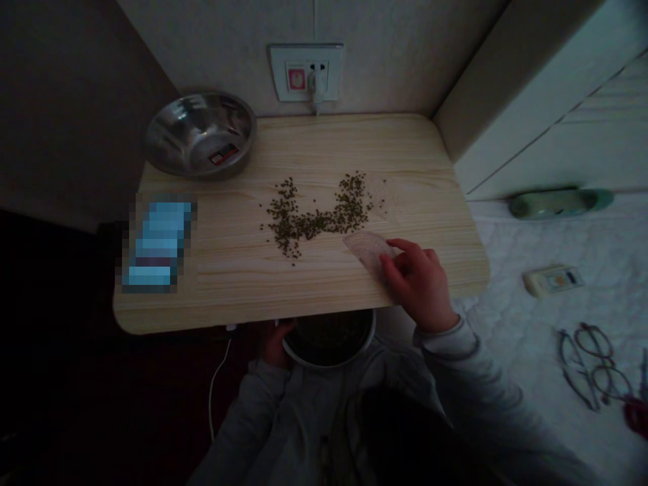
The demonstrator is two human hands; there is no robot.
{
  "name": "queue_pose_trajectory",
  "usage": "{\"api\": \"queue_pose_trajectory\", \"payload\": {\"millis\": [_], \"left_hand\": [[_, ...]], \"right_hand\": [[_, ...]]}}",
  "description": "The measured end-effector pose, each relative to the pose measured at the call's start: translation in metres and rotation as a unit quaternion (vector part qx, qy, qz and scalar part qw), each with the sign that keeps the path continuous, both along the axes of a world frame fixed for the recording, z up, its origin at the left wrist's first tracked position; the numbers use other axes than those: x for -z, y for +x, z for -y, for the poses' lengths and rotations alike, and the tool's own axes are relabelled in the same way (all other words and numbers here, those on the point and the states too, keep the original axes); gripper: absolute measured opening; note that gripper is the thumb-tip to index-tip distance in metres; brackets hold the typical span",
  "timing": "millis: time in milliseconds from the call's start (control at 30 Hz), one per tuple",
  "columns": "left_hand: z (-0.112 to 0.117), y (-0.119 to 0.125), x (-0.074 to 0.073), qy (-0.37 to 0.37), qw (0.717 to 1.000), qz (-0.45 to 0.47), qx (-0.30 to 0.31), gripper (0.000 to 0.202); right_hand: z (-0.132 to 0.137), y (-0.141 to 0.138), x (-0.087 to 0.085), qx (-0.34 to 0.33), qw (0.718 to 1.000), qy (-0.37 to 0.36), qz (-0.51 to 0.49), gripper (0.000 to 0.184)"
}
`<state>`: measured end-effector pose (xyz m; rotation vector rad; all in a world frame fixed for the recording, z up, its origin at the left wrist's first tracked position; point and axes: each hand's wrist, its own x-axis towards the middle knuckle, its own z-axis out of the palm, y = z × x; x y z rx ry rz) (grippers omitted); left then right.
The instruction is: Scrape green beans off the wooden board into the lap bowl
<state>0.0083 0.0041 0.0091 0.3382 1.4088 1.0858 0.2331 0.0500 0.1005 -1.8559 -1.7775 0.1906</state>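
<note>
My right hand (416, 280) pinches a thin, pale pink, fan-shaped sheet (368, 250) between thumb and fingers, low over the front right of the wooden tabletop (233, 270). Just beyond the sheet, small dark green beans (316, 223), which look like mung beans, lie scattered in a rough U shape. Below the table's front edge, my left hand (277, 344) grips the left side of a bowl with a pale rim (329, 364). The bowl's inside is dark, and what it holds is hard to make out. The tabletop hides part of the bowl and of my left fingers.
A steel bowl (202, 135) stands at the back left, with a blurred-out phone-like screen (159, 243) in front. A plug sits in the wall socket (306, 73). On the white quilt at right lie glasses (602, 364), a small box (554, 278) and a green object (559, 202).
</note>
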Motion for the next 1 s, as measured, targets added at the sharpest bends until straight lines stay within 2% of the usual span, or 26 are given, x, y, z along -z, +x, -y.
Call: {"api": "queue_pose_trajectory", "payload": {"millis": [133,267,433,600,767,867,1000], "left_hand": [[0.0,-0.001,-0.003,-0.005,0.999,-0.039,-0.002,0.01],[0.0,0.0,-0.004,-0.021,0.999,-0.034,-0.017,0.016],[-0.001,0.001,-0.005,-0.003,0.997,-0.08,-0.018,0.006],[-0.004,0.004,-0.016,0.013,0.997,-0.081,0.006,0.008],[-0.005,0.005,-0.027,0.016,0.996,-0.082,0.029,0.012],[-0.005,0.003,-0.026,0.012,0.996,-0.087,0.028,0.011],[-0.003,-0.003,-0.014,-0.003,0.995,-0.09,0.039,0.008]], "right_hand": [[-0.008,0.016,-0.001,0.0,1.0,-0.004,0.014,0.026],[-0.018,0.033,-0.002,-0.002,1.0,-0.007,0.022,0.027],[-0.031,0.05,-0.004,-0.024,0.999,-0.011,0.028,0.027],[-0.044,0.059,-0.007,-0.063,0.998,-0.027,0.003,0.026],[-0.051,0.064,-0.008,-0.086,0.992,-0.06,-0.073,0.027],[-0.049,0.071,-0.007,-0.071,0.987,-0.059,-0.131,0.026],[-0.044,0.087,-0.01,-0.026,0.985,-0.023,-0.169,0.018]]}}
